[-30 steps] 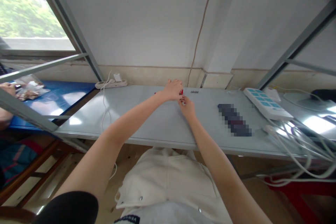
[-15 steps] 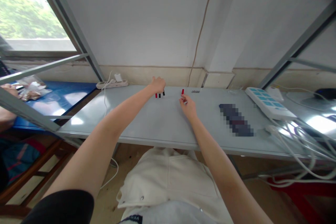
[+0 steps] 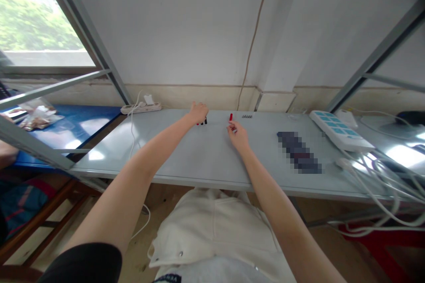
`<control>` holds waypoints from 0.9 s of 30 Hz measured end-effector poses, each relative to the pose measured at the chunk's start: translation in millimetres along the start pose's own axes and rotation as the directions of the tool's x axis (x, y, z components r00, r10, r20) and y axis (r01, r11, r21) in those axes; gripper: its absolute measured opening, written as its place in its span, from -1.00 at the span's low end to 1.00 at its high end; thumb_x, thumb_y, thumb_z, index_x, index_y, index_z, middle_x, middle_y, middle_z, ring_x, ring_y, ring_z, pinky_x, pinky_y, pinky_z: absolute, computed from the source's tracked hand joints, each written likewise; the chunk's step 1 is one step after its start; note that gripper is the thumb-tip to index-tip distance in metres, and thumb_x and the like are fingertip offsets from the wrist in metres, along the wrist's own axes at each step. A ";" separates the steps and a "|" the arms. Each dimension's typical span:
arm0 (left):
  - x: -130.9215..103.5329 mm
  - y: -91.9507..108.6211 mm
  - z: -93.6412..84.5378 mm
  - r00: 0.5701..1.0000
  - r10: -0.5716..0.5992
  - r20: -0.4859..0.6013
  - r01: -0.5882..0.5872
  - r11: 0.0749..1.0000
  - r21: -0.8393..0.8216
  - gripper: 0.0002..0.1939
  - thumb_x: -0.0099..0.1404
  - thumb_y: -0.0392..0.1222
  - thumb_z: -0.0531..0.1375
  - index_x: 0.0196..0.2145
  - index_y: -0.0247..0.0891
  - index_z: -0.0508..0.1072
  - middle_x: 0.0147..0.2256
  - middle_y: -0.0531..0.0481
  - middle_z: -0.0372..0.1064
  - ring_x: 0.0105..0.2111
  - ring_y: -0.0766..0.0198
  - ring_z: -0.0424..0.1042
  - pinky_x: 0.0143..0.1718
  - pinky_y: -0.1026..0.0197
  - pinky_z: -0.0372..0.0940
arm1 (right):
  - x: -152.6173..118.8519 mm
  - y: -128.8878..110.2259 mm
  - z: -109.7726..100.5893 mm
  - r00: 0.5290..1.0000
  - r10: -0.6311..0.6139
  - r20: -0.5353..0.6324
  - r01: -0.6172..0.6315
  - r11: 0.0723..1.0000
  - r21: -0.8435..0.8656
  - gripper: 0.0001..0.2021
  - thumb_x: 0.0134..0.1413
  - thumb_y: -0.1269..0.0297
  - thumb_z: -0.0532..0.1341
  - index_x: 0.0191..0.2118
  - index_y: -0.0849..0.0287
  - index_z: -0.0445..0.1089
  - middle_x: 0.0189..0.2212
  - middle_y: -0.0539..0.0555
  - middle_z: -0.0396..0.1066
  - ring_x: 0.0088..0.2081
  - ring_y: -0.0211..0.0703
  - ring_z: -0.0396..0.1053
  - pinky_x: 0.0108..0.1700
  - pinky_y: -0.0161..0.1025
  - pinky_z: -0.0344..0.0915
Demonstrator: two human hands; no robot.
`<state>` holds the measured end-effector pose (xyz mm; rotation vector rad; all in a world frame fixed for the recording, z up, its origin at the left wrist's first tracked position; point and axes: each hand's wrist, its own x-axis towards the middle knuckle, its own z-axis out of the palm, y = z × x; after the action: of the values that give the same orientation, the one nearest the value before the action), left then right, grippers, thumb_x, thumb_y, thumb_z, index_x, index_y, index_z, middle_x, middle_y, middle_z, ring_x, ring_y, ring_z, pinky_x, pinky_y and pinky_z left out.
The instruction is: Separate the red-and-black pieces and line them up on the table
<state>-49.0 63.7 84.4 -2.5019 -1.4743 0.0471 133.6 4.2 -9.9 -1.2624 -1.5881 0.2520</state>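
Over the far middle of the grey desk, my left hand bends its fingers downward. Just below it, partly covered, lie small red and black tube-like pieces. What its fingertips grip is hidden. My right hand rests farther right, fingers curled in a pinch around something small, too tiny to name. Right beyond its fingertips is a small red cylindrical piece. A short row of several tiny dark pieces lies to the right of that.
A dark pixelated object lies on the right of the desk. Behind it sits a large white power strip with tangled white cables. A smaller power strip is at the back left. Another person's arm shows at far left.
My left hand has shifted slightly down and left, covering more of the red and black pieces. The right hand stays nearly still, pinching as before.
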 end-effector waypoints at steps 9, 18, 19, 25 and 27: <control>1.0 2.5 5.4 1.000 -0.012 0.002 0.012 1.000 -0.015 -0.81 0.12 -0.32 0.09 -0.31 -0.32 0.46 -0.14 -0.21 0.31 -0.06 0.04 0.18 -0.04 -0.06 -0.02 | 0.9 3.0 0.5 1.000 -0.008 0.007 0.008 1.000 0.004 -0.72 -0.07 0.31 0.04 -0.20 0.23 0.32 -0.41 0.11 0.41 -0.39 -0.19 0.34 -0.26 -0.20 0.25; 2.2 0.0 7.1 0.999 -0.039 0.017 0.039 0.999 -0.019 -0.80 0.15 -0.23 0.09 -0.31 -0.33 0.46 -0.15 -0.21 0.32 -0.07 0.04 0.19 -0.05 -0.04 0.00 | 1.0 0.9 -1.1 1.000 0.009 0.006 -0.009 1.000 -0.003 -0.73 -0.07 0.31 0.04 -0.21 0.22 0.33 -0.42 0.11 0.41 -0.39 -0.18 0.34 -0.26 -0.19 0.25; 1.9 -0.5 7.2 0.999 -0.043 0.018 0.044 0.999 -0.025 -0.79 0.15 -0.23 0.09 -0.30 -0.32 0.46 -0.14 -0.21 0.32 -0.06 0.03 0.19 -0.04 -0.04 -0.01 | 1.0 1.1 -1.2 1.000 0.009 0.006 -0.009 1.000 -0.004 -0.73 -0.07 0.31 0.04 -0.22 0.22 0.33 -0.42 0.11 0.41 -0.39 -0.18 0.34 -0.26 -0.19 0.25; 0.2 -2.0 6.4 0.998 -0.045 0.037 0.047 0.998 -0.051 -0.76 0.16 -0.20 0.07 -0.26 -0.29 0.46 -0.12 -0.21 0.31 -0.04 0.01 0.17 0.00 -0.08 -0.05 | 0.6 1.9 -1.3 1.000 0.016 0.011 -0.016 1.000 -0.013 -0.72 -0.06 0.31 0.04 -0.20 0.21 0.34 -0.41 0.10 0.41 -0.38 -0.19 0.34 -0.25 -0.19 0.24; -0.1 -1.7 5.8 0.999 -0.041 0.034 0.043 0.998 -0.053 -0.76 0.15 -0.19 0.08 -0.28 -0.30 0.47 -0.13 -0.21 0.32 -0.05 0.02 0.18 -0.02 -0.08 -0.03 | 0.4 1.4 -1.9 1.000 0.022 0.015 -0.022 1.000 -0.018 -0.72 -0.05 0.31 0.03 -0.20 0.22 0.34 -0.40 0.10 0.41 -0.37 -0.19 0.34 -0.24 -0.20 0.24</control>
<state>-51.4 65.5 79.1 -2.5230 -1.5604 0.0428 136.0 4.4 -9.7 -1.2950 -1.5930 0.2622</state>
